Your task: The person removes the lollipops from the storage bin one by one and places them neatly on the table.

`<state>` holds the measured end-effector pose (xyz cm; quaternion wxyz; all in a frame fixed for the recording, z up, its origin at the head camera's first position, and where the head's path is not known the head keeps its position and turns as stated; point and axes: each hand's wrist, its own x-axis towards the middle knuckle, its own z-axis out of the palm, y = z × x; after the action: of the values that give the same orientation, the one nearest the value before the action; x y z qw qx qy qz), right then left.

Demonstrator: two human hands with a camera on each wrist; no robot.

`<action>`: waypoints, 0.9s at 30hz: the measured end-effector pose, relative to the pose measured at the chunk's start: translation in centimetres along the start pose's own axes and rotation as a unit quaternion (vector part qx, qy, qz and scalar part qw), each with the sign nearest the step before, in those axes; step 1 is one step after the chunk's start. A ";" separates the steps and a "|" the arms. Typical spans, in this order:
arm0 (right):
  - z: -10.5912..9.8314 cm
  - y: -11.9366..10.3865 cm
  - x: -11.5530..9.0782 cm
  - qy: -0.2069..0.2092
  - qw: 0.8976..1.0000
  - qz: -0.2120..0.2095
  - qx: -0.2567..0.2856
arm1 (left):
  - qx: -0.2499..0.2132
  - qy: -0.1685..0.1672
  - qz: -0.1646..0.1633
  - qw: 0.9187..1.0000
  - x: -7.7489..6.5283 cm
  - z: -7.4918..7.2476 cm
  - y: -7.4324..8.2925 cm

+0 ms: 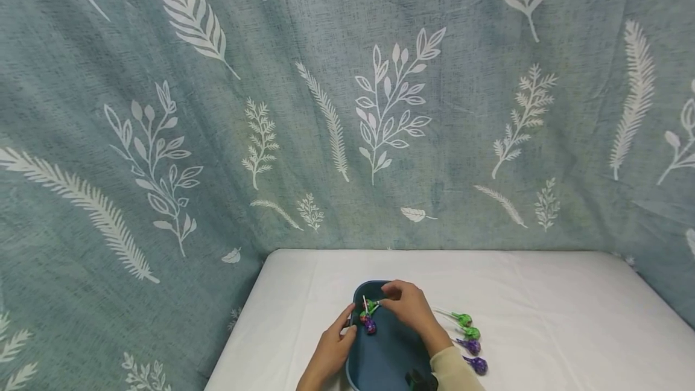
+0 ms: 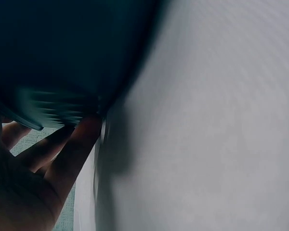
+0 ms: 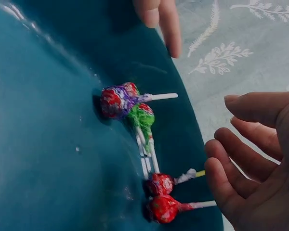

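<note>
A blue plastic tub (image 1: 388,355) stands on the white table. My left hand (image 1: 332,347) grips its left side, the thumb near the rim; in the left wrist view the fingers (image 2: 70,159) lie against the outer wall. Inside, against that side, lie a purple-wrapped lollipop (image 3: 116,102), a green one (image 3: 143,117) and two red ones (image 3: 161,184) (image 3: 164,208), with white sticks among them. Over the tub's far right part, my right hand (image 1: 409,306) is close to these lollipops. Its fingers (image 3: 231,173) are loosely bent, apart from the thumb, with nothing between them.
Right of the tub, two green lollipops (image 1: 463,320) (image 1: 470,333) and two purple ones (image 1: 471,347) (image 1: 478,365) lie in a row on the white tablecloth (image 1: 554,312). A leaf-patterned curtain (image 1: 347,210) hangs behind the table and along its left side.
</note>
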<state>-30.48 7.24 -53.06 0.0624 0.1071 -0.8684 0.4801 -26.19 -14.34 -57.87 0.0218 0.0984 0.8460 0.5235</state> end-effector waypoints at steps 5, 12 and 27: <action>1.2 0.5 0.5 -0.023 0.999 -0.008 -0.031 | -0.001 0.000 0.000 1.000 -0.1 0.0 0.2; 2.8 1.4 0.8 -0.056 0.997 -0.030 -0.037 | -0.001 -0.001 -0.002 1.000 -0.2 -0.2 0.3; 3.9 1.9 1.1 -0.132 0.989 0.011 -0.065 | -0.005 0.003 0.004 1.000 -0.2 -0.1 0.2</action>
<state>-32.06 4.78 -56.50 -0.0514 0.1559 -0.8997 0.4045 -25.94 -14.35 -57.70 0.0178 0.0997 0.8433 0.5279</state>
